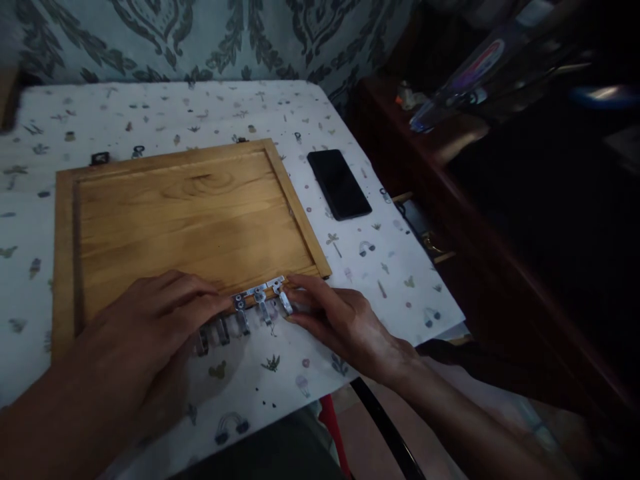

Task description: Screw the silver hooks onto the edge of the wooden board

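- Leaf-patterned wall covering [220,37] spans the background at 12 o'clock, above a desk [180,107] spread with a white cloth printed with small cacti, rainbows and palm trees.
- Framed wooden board [190,213] lies flat on the desk, toward 9 o'clock, its raised rim running round a grained panel.
- Metal hook rail [259,291] sits along the board's near edge, at about its 5 o'clock; five hooks are in sight, pointing toward 6 o'clock.
- Left hand [155,320] reaches in from 8 o'clock and lies over the board, fingers close together, tips at the rail's 9 o'clock end; whether they pinch it I cannot tell.
- Right hand [355,327] comes from 4 o'clock, thumb and index finger pinching the rail's endmost hook.
- Black smartphone [340,185] lies apart from the board, at its 3 o'clock.
- Dark reddish wooden cabinet [480,207] stands beyond the desk toward 3 o'clock, with a clear plastic bottle [467,77] at 1 to 2 o'clock.
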`<state>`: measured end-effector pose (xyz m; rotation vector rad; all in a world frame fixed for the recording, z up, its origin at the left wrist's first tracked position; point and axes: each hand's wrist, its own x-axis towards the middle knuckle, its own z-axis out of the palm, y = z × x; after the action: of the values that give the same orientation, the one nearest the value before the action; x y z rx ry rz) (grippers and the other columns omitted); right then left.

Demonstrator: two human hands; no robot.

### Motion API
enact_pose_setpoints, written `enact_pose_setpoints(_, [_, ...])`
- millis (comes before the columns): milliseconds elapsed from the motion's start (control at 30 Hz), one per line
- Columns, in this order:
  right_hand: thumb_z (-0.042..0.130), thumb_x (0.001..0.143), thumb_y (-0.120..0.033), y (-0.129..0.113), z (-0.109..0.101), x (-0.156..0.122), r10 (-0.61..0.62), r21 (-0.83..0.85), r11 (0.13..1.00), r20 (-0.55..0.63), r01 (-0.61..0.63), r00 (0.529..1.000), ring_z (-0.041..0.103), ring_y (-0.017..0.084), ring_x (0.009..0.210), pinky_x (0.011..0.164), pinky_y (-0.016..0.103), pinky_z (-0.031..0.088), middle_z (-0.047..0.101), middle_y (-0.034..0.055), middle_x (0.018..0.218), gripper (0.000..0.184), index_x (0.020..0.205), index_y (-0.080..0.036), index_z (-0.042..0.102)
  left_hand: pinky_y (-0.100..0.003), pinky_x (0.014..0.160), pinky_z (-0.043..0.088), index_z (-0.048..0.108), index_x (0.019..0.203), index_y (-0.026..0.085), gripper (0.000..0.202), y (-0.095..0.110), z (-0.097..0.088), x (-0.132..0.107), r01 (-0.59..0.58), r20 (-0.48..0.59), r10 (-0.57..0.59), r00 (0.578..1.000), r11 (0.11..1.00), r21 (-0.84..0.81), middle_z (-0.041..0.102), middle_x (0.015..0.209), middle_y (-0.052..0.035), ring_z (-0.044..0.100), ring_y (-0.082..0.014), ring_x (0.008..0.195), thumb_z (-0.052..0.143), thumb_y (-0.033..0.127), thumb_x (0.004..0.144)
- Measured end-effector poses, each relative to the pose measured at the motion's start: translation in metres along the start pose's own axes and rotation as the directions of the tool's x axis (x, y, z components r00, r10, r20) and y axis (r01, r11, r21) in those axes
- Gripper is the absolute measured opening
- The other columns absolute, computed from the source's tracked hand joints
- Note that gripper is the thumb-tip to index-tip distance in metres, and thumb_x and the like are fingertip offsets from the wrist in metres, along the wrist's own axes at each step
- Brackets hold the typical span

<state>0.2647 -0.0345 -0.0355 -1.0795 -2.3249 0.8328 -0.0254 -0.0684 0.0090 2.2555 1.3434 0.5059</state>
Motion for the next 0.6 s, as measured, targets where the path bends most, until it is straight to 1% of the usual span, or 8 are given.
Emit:
enact_pose_setpoints(133, [0.059,0.101,-0.031,0.004,0.001,0.002,0.036,0.018,0.999,0.024,-0.037,0.999,0.079,0.024,0.100,0.084,0.034,0.068,0.081,0.0077,0.109,0.041,0.140,-0.019,0.054,-0.037,0.084,0.055,0.055,0.134,0.045,0.043,-0.004,-0.014,-0.008,0.011,-0.020,-0.010,1.000,0.999,0.045,0.069,0.124,-0.0001,0.066,-0.0227,0.109,0.041,0.024,0.100])
enact_pose_setpoints(200, [0.060,0.100,-0.030,0.006,0.001,0.004,0.042,0.012,0.999,0.026,-0.042,0.999,0.080,0.024,0.098,0.083,0.036,0.068,0.081,0.0075,0.108,0.039,0.138,-0.020,0.055,-0.033,0.081,0.057,0.063,0.126,0.039,0.036,-0.010,-0.022,-0.014,0.013,-0.030,-0.011,0.999,0.998,0.059,0.070,0.119,-0.0018,0.068,-0.0212,0.104,0.044,0.025,0.100])
enact_pose_setpoints(233, [0.060,0.100,-0.030,0.007,0.002,0.005,0.041,0.002,0.999,0.036,-0.041,0.998,0.080,0.025,0.098,0.084,0.037,0.068,0.081,0.0076,0.108,0.038,0.137,-0.021,0.055,-0.033,0.083,0.057,0.067,0.120,0.034,0.033,-0.013,-0.025,-0.017,0.049,-0.099,-0.043,0.994,0.997,0.064,0.071,0.114,-0.0029,0.068,-0.0207,0.102,0.043,0.025,0.100])
enact_pose_setpoints(267, [0.059,0.100,-0.029,0.009,0.002,0.005,0.032,-0.003,0.999,0.037,-0.032,0.999,0.080,0.026,0.098,0.084,0.039,0.068,0.081,0.0077,0.108,0.037,0.136,-0.021,0.055,-0.033,0.086,0.057,0.069,0.118,0.030,0.030,-0.018,-0.029,-0.020,0.086,-0.083,-0.080,0.993,0.994,0.069,0.071,0.115,-0.0042,0.068,-0.0205,0.105,0.044,0.026,0.101])
enact_pose_setpoints(300, [0.059,0.100,-0.030,0.011,0.002,0.005,0.022,0.008,1.000,0.045,-0.022,0.999,0.079,0.026,0.101,0.086,0.040,0.068,0.080,0.0086,0.112,0.036,0.135,-0.021,0.055,-0.034,0.088,0.056,0.070,0.113,0.026,0.029,-0.025,-0.033,-0.024,0.148,-0.137,-0.138,0.981,0.987,0.066,0.072,0.112,-0.0052,0.068,-0.0202,0.103,0.044,0.028,0.101])
enact_pose_setpoints(400, [0.054,0.102,-0.035,0.018,0.006,0.006,0.062,0.022,0.998,0.045,-0.063,0.997,0.080,0.027,0.097,0.081,0.041,0.068,0.080,0.0087,0.112,0.032,0.131,-0.022,0.057,-0.038,0.094,0.055,0.073,0.112,0.020,0.035,-0.054,-0.049,-0.032,0.318,-0.178,-0.309,0.934,0.948,0.021,0.073,0.111,-0.0083,0.068,-0.0210,0.104,0.042,0.031,0.100])
enact_pose_setpoints(500, [0.051,0.102,-0.044,0.026,0.010,0.008,0.092,0.045,0.995,0.024,-0.093,0.995,0.080,0.029,0.094,0.078,0.042,0.068,0.081,0.0093,0.109,0.035,0.129,-0.023,0.060,-0.038,0.097,0.056,0.074,0.110,0.018,0.032,-0.095,-0.071,-0.034,0.415,-0.229,-0.392,0.891,0.908,0.061,0.075,0.111,-0.0091,0.070,-0.0209,0.105,0.045,0.029,0.100])
enact_pose_setpoints(600, [0.051,0.101,-0.047,0.029,0.010,0.010,0.115,0.048,0.992,0.034,-0.116,0.993,0.080,0.030,0.095,0.079,0.042,0.067,0.081,0.0095,0.109,0.038,0.129,-0.023,0.061,-0.043,0.095,0.059,0.069,0.111,0.014,0.026,-0.138,-0.091,-0.026,0.538,-0.286,-0.499,0.818,0.840,0.072,0.072,0.113,-0.0093,0.069,-0.0211,0.104,0.059,0.036,0.100])
